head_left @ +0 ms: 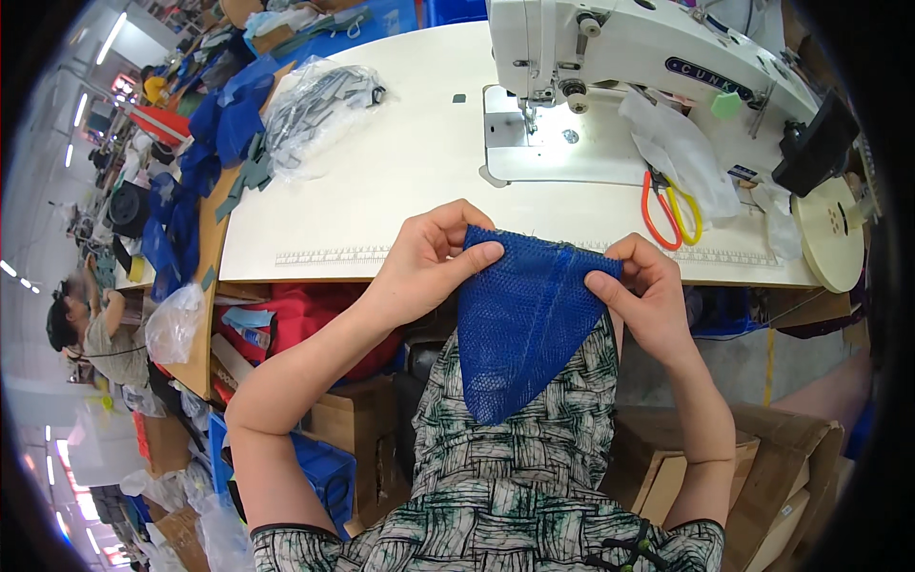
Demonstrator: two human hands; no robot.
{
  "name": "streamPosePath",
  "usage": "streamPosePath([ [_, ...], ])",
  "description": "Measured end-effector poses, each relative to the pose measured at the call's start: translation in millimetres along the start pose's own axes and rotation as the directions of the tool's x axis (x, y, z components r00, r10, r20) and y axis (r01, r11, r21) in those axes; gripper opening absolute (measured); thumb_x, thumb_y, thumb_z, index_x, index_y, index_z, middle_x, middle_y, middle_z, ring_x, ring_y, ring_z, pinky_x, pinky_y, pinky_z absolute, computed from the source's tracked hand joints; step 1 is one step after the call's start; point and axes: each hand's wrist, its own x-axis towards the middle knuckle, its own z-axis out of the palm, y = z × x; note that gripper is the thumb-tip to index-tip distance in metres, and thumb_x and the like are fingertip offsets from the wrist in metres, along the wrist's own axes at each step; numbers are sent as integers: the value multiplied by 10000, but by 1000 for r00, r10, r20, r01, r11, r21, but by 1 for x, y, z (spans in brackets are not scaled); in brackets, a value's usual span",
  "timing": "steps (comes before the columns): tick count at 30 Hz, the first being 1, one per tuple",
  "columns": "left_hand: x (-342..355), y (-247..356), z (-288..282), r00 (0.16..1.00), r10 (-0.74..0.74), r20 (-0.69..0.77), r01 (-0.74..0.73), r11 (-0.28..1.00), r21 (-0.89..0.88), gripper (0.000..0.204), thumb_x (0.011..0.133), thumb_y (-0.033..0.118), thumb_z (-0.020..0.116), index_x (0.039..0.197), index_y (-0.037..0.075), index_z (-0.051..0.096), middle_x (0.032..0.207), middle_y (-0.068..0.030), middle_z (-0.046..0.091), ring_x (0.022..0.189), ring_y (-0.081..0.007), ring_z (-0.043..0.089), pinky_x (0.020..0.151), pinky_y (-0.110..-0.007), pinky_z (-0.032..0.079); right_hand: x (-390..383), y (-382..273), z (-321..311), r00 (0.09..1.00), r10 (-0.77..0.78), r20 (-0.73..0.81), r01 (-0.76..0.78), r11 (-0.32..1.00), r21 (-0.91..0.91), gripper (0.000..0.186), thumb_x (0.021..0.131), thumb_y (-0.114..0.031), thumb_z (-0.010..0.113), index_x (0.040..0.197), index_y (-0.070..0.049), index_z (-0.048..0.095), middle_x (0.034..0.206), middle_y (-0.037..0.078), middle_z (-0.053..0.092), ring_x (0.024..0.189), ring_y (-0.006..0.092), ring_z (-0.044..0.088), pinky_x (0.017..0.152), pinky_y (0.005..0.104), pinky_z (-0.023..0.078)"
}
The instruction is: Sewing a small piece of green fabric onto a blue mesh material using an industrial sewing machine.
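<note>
A piece of blue mesh fabric (pixel 529 324) hangs between my hands at the table's front edge, tapering to a rounded point over my lap. A seam runs down its middle. My left hand (pixel 434 257) pinches its upper left corner between thumb and fingers. At the upper right corner, my right hand (pixel 643 291) grips it the same way. The top edge is stretched nearly straight between them. Beyond my hands stands a white sewing machine (pixel 658 57), its lit needle area above a metal plate (pixel 572 153).
Scissors with red and yellow handles (pixel 670 212) lie right of the plate, beside white cloth (pixel 681 153). A clear bag of grey-green strips (pixel 319 114) rests at the table's left. A ruler marking (pixel 334 256) runs along the front edge. Cardboard boxes (pixel 357 429) stand below; another person (pixel 110 334) is far left.
</note>
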Motion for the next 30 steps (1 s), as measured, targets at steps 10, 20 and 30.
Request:
streamPosePath([
  [10,28,9,6,987,-157,-30,159,956,246,259,930,223,841,858,-16,770,739,-12,710,713,-44,648,626,-203,507,19,7,-1,1000,6,-5,-6,992,-124,128,1001,-84,737,1034,-19,633,928,3,717,831,43,638,781,222,516],
  [20,49,-6,-24,991,-130,41,134,984,-114,270,1045,190,688,1244,7,693,1030,-44,767,889,-84,704,804,-222,559,41,7,-13,995,19,-100,-14,998,55,146,1027,-42,674,1148,-13,597,955,23,723,852,41,653,795,198,513],
  [30,53,-18,-32,990,-143,-11,140,983,-118,234,962,49,760,1165,-64,737,1002,-125,801,889,-133,745,840,-258,605,51,5,-18,993,21,-119,-33,995,-96,218,1003,-9,686,1217,29,667,1037,59,742,923,77,679,840,227,543],
])
